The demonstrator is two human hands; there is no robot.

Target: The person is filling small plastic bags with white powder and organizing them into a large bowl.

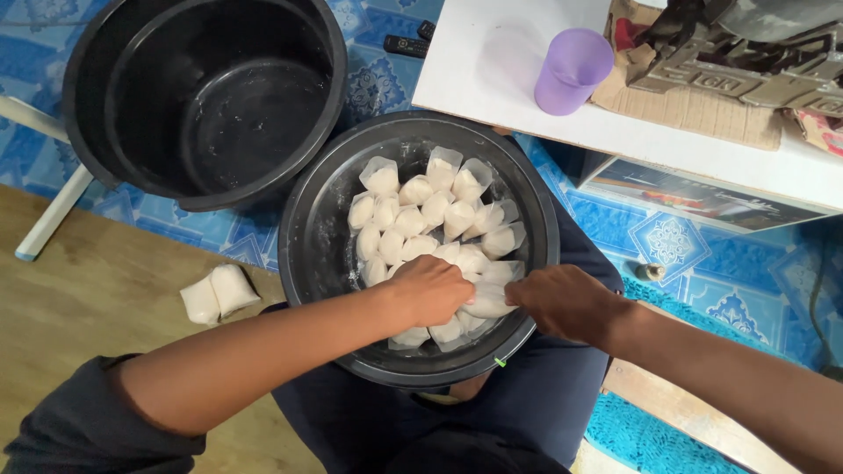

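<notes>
A black round basin [309, 219] rests on my lap, filled with several small clear plastic packets of white stuff [436, 209]. My left hand [428, 288] is down among the packets near the basin's front, fingers curled around them. My right hand [562, 300] reaches in over the right rim and grips a packet [488, 304] lying between the two hands. Both hands hide the packets beneath them.
A large empty black tub [206, 96] stands at the upper left on a blue patterned mat. Two packets [218, 295] lie on the wooden floor at left. A white table [492, 61] at upper right carries a purple cup [571, 68] and cardboard clutter.
</notes>
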